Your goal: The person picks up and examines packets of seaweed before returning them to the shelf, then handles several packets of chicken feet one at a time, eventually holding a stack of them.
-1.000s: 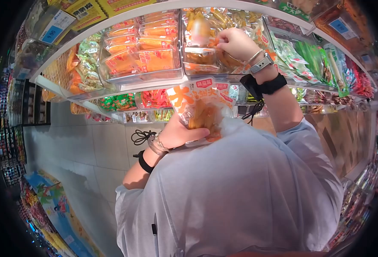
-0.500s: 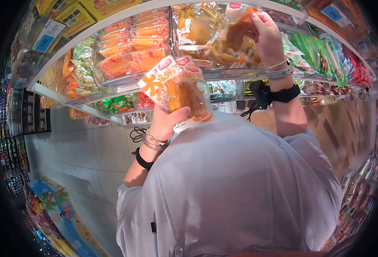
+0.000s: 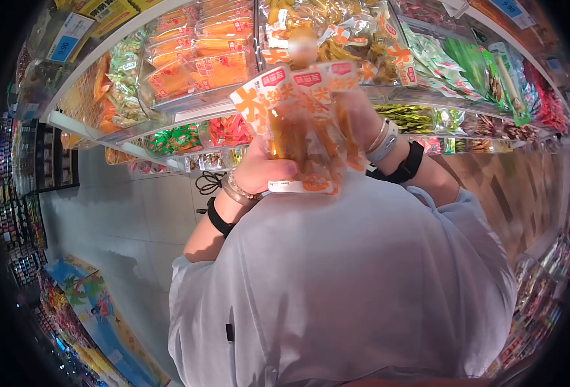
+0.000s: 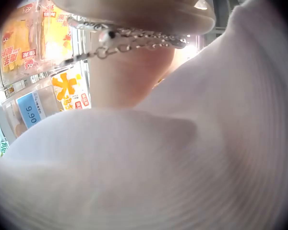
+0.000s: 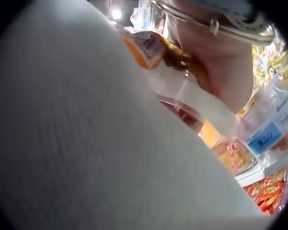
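In the head view the left hand (image 3: 262,166) grips clear snack packets (image 3: 291,138) with orange print and brown pieces inside, its thumb across their lower front. Beside them on the right is another packet (image 3: 346,126) of the same kind, held by the right hand (image 3: 365,122), whose fingers are mostly behind it. The packets overlap in front of the chest. In the left wrist view the hand (image 4: 129,72) shows only in part, above the pale shirt. The right wrist view shows the right hand (image 5: 221,67) against a shiny packet (image 5: 182,76); the shirt covers much of it.
Behind the packets a shelf bin (image 3: 336,32) holds similar packets. Left of it stands a bin of orange packets (image 3: 198,64), and green and white packets (image 3: 427,61) lie to the right. A lower shelf has red packets (image 3: 228,131). Price tags (image 3: 63,48) hang at upper left.
The right hand has come down from the shelf bin with a packet, to beside the left hand's packets. The left hand has moved slightly right, and its packets stand more upright.
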Motion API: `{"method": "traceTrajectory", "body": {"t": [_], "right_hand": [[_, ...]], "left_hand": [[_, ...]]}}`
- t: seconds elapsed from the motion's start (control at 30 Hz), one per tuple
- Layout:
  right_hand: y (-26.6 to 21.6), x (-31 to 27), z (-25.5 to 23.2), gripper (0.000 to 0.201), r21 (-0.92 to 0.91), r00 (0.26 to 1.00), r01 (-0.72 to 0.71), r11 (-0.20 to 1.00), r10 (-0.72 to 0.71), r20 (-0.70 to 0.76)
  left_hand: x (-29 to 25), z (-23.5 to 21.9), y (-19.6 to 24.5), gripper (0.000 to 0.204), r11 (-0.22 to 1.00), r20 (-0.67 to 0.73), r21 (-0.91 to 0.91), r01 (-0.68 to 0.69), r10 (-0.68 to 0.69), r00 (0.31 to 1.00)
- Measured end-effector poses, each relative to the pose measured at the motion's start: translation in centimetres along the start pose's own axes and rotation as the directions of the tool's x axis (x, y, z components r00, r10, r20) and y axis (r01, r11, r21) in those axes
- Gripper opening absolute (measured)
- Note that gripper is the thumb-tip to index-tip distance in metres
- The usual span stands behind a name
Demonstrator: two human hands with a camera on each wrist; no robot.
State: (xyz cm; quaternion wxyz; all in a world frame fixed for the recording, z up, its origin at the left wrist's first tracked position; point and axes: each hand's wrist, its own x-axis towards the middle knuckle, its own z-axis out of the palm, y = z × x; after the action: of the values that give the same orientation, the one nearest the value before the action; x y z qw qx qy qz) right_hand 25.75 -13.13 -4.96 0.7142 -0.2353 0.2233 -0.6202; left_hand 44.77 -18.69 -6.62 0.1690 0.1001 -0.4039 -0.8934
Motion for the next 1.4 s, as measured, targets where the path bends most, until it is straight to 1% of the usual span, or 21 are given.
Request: {"method": "traceTrajectory", "body": {"t": [0.07,0.23,0.27,0.37,0.43,0.5,0.57,0.6,0.67,0.7,0.77,0.83,0.9,0.97,1.0,1.07,1.1,1.17,1.23,1.3,1.4], "right_hand": [[1.1,-0.1,1.5,0.029,-0.24,0.968,0.047,0.97,-0.103,-0.227],[2.8,0.5,0.1,0.026,-0.229,0.981,-0.019,0.973,-0.026,-0.195],[3.4,0.4,-0.1,0.025,-0.545,0.957,0.192,0.816,-0.279,-0.08],[3.2,0.9,-0.2,0.024,-0.829,0.882,0.271,0.489,-0.47,0.011],[1.2,1.1,1.4,0.023,-0.972,0.854,0.026,0.233,-0.511,-0.1],[-0.6,2.1,1.6,0.02,-0.982,0.814,0.087,0.167,-0.58,-0.027],[-2.9,4.0,0.1,0.026,-0.977,0.706,0.013,-0.212,-0.69,0.159],[-3.8,5.0,-1.1,0.026,-0.978,0.708,0.013,-0.208,-0.688,0.156],[-5.1,6.9,-3.6,0.027,-0.982,0.882,-0.134,-0.131,-0.468,-0.058],[-5.4,7.7,-4.5,0.027,-0.982,0.882,-0.132,-0.132,-0.468,-0.056],[-5.5,8.6,-5.7,0.025,-0.978,0.963,-0.15,-0.145,-0.247,-0.111],[-5.3,8.5,-5.5,0.021,-0.984,0.948,-0.134,-0.115,-0.304,-0.093],[-5.9,8.1,-5.3,0.022,-0.998,0.909,-0.036,0.058,-0.412,-0.057],[-6.5,7.8,-5.7,0.02,-0.985,0.903,0.01,0.172,-0.426,-0.065],[-7.0,7.3,-5.1,0.018,-0.923,0.886,0.114,0.368,-0.459,-0.073],[-7.7,6.3,-4.0,0.01,-0.717,0.86,0.236,0.656,-0.484,-0.159],[-7.9,5.8,-3.7,0.01,-0.721,0.857,0.238,0.651,-0.49,-0.159],[-8.2,4.8,-3.2,0.007,-0.294,0.812,0.449,0.844,-0.523,-0.261],[-8.5,3.9,-2.7,0.013,-0.208,0.754,0.481,0.852,-0.523,-0.398],[-8.2,2.9,-4.0,0.012,0.074,0.791,0.592,0.803,-0.561,-0.244],[-8.2,2.1,-4.5,0.018,0.108,0.813,0.582,0.806,-0.578,-0.074]], "left_hand": [[0.2,1.5,0.5,0.057,0.997,-0.074,0.063,0.054,-0.05,0.996],[0.1,2.0,0.5,0.054,0.972,-0.087,0.192,0.133,-0.118,0.989],[0.0,2.1,0.6,0.052,0.952,-0.105,0.266,0.152,-0.128,0.986],[-0.3,2.2,0.6,0.047,0.934,-0.139,0.315,0.17,-0.131,0.982],[-0.8,1.5,0.1,0.047,0.944,-0.183,0.249,0.217,-0.174,0.968],[-0.9,1.0,-0.2,0.048,0.95,-0.166,0.248,0.191,-0.152,0.974],[-0.9,0.7,-0.3,0.048,0.949,-0.134,0.251,0.192,-0.163,0.978],[-0.8,0.8,-0.2,0.048,0.949,-0.138,0.248,0.195,-0.164,0.977],[-0.5,1.2,0.0,0.048,0.965,-0.151,0.165,0.206,-0.182,0.972],[-0.6,0.8,0.0,0.048,0.965,-0.152,0.166,0.205,-0.18,0.972],[-0.8,0.0,-0.4,0.05,0.947,-0.128,0.173,0.272,-0.252,0.959],[-0.9,-0.3,-0.4,0.052,0.949,-0.126,0.187,0.254,-0.234,0.964],[-0.8,-0.3,-0.2,0.053,0.951,-0.123,0.2,0.234,-0.212,0.969],[-1.0,-0.1,-0.1,0.055,0.979,-0.29,0.119,0.164,-0.123,0.949],[-0.9,-1.2,0.0,0.054,0.991,-0.185,0.029,0.129,-0.121,0.975],[-1.2,-1.7,-0.4,0.055,0.996,-0.237,-0.045,0.076,-0.085,0.968],[-1.2,-1.4,-0.3,0.056,0.993,-0.294,-0.116,0.018,-0.052,0.954],[-1.2,-2.0,-0.3,0.058,0.991,-0.262,-0.136,0.005,-0.041,0.964],[-0.9,-2.0,-0.4,0.061,0.98,-0.251,-0.191,-0.052,0.002,0.968],[-0.8,-1.4,-0.3,0.063,0.978,-0.278,-0.198,-0.066,0.008,0.961],[-0.6,-1.8,-0.4,0.067,0.969,-0.227,-0.244,-0.034,-0.023,0.974]]}}
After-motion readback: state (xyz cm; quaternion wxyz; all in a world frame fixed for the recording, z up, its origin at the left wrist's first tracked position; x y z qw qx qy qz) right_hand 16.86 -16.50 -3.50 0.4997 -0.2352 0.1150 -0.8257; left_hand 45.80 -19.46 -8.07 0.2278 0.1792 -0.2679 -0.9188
